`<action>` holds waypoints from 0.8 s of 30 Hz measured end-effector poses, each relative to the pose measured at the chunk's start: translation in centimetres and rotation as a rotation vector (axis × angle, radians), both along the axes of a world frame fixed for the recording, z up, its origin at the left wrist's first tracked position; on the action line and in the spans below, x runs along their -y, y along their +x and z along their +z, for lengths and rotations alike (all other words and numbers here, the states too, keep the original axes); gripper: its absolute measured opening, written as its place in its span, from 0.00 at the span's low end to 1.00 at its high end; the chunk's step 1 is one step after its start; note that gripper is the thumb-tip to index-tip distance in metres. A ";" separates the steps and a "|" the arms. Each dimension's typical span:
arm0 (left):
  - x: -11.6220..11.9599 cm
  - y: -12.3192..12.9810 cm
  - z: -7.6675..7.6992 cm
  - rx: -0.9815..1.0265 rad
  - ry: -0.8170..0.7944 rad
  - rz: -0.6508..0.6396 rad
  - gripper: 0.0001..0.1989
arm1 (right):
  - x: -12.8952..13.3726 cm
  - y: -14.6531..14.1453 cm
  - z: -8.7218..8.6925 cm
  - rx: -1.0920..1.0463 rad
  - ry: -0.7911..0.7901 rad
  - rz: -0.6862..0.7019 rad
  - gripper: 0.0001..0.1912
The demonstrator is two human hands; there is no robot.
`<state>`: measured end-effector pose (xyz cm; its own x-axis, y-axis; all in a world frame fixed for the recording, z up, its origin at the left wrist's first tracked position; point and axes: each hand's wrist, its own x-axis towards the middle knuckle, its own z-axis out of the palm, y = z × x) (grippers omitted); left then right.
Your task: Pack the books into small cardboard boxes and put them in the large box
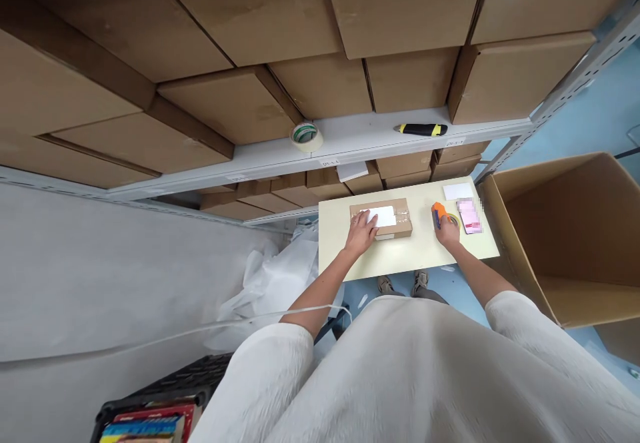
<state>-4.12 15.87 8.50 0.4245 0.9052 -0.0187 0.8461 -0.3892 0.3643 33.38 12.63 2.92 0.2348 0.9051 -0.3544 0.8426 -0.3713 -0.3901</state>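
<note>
A small brown cardboard box [403,229] lies on the pale yellow tabletop [336,243], with clear tape across its right end. On its top is a white label [385,216]. My left hand [362,231] rests on the box with fingers spread, its fingertips on the label's left part. To the right, my right hand [448,230] is wrapped round an orange and blue tape dispenser [438,213] carrying a yellowish roll, close to the tabletop. A pink-screened phone [470,216] and a white paper [457,192] lie just right of that hand.
Shelves of brown boxes [410,82] stand beyond the table. A tape roll [307,136] and a black-yellow cutter [423,129] lie on the shelf edge [360,130]. A large open carton [590,300] is at right, white plastic wrap [280,276] at left, and a black crate [150,396] lower left.
</note>
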 end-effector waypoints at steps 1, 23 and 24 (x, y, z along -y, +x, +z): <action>0.0 0.0 0.0 0.000 0.000 0.002 0.25 | 0.0 0.0 0.1 -0.006 0.007 -0.003 0.14; -0.3 0.1 -0.6 0.067 0.038 0.024 0.24 | -6.9 -6.4 14.9 -1.057 0.132 0.112 0.26; -0.2 0.1 -0.6 0.071 0.035 0.024 0.24 | -7.1 -7.2 14.9 -1.055 0.107 0.145 0.27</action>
<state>-4.04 16.11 7.91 0.4017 0.9148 0.0425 0.8278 -0.3826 0.4103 26.22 19.73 17.82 -0.2561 0.9381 -0.2330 0.0937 -0.2158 -0.9719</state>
